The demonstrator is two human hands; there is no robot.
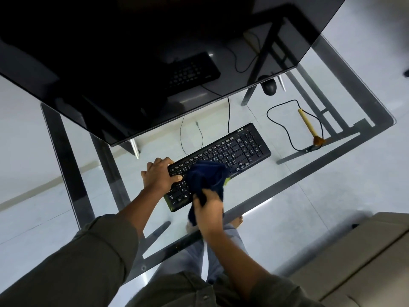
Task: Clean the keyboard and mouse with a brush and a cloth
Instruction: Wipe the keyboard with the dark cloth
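In the head view, our right hand point(209, 212) is bunched tight round one end of the dark blue soft cloth point(207, 180). The loose end spills forward from that grip onto the middle keys of the black plastic keyboard point(221, 160). We judge that gathering the fabric this way gives a firm wad to press down while the free end does the wiping.

Just left of the cloth grip, our left hand point(159, 177) clamps the keyboard's end, fingers curled over its far edge and thumb laid across the keys. That is most likely to pin it, since the clear glass table point(332, 173) looks slick and a light keyboard would probably slide under the strokes.

Beyond the cloth grip and well to its right lies the wooden-handled brush point(308, 125), bristles toward us, inside a loop of thin black cable point(278, 120). Neither hand touches it, so we take this as the wiping stage.

Further off along the same line, the small black mouse point(269, 87) sits at the edge of the dark glossy monitor point(132, 63), apart from both hands (its turn seems yet to come).
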